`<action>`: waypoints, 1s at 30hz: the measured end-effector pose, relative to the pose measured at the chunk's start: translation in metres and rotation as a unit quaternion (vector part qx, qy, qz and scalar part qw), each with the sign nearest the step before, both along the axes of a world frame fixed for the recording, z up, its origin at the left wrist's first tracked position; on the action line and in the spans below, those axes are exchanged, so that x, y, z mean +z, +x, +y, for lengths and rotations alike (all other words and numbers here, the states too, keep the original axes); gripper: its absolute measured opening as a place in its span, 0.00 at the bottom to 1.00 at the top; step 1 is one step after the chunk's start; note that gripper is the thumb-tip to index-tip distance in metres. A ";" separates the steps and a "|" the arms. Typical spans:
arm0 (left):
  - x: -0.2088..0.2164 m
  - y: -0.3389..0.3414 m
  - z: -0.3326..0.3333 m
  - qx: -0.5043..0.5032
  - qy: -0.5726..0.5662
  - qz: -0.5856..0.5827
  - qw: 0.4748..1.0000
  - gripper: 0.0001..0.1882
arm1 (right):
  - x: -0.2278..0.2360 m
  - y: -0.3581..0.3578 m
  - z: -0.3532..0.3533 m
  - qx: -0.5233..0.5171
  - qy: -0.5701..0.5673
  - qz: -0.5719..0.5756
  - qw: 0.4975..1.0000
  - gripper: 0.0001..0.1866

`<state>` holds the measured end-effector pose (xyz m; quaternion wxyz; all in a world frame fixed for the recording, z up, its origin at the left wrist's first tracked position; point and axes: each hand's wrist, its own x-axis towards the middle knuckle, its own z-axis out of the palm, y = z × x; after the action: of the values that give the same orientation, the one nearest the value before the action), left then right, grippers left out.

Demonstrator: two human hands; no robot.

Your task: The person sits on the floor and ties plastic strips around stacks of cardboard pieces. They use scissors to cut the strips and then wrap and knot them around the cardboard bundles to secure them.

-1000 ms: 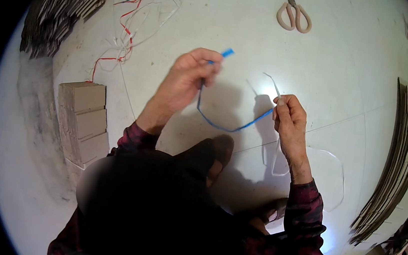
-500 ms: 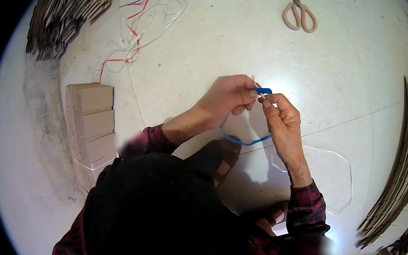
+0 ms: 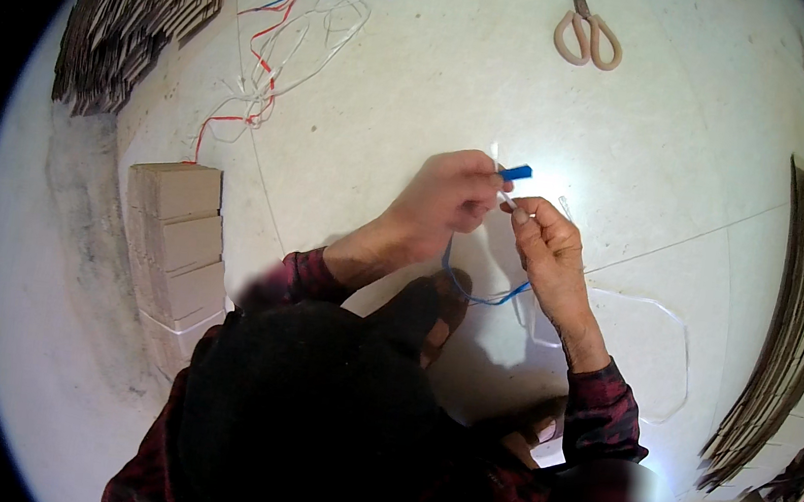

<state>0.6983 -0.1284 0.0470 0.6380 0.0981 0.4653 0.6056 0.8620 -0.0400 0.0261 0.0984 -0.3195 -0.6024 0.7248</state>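
My left hand (image 3: 448, 192) is closed in a pinch, with the end of a blue strap (image 3: 517, 173) sticking out past its fingertips. A short white end also rises above the thumb and finger. My right hand (image 3: 551, 248) pinches a white cord (image 3: 507, 201) that runs across to the left fingers. Below the hands, the blue strap hangs in a curve between them. A loop of the white cord (image 3: 683, 352) trails over the floor beside my right forearm. Whether the strap and cord are knotted cannot be made out.
Scissors (image 3: 588, 40) with pale handles lie at the far side. Tangled white and red cords (image 3: 267, 87) lie far left. Flat cardboard stacks stand at the far left (image 3: 141, 13) and right (image 3: 799, 336). Left of me is a tied cardboard bundle (image 3: 186, 246).
My right hand has moved slightly down and away from the left fingertips, drawing the white cord out between them. The blue end now points up to the right.
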 end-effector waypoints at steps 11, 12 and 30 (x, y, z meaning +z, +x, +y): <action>-0.025 0.006 0.002 -0.047 -0.076 0.048 0.995 0.05 | 0.016 -0.002 0.014 0.092 0.484 0.022 0.870 0.07; -0.026 0.010 0.003 -0.055 -0.067 0.043 0.995 0.04 | 0.016 -0.004 0.012 0.071 0.465 0.024 0.882 0.07; -0.021 0.007 -0.009 -0.210 -0.019 0.140 0.967 0.07 | 0.026 -0.001 0.026 0.157 0.396 -0.059 0.903 0.06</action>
<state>0.7055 -0.1371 0.0257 0.6814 0.2652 0.5305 0.4288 0.8609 -0.0137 0.0524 0.0664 -0.1976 -0.8867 0.4126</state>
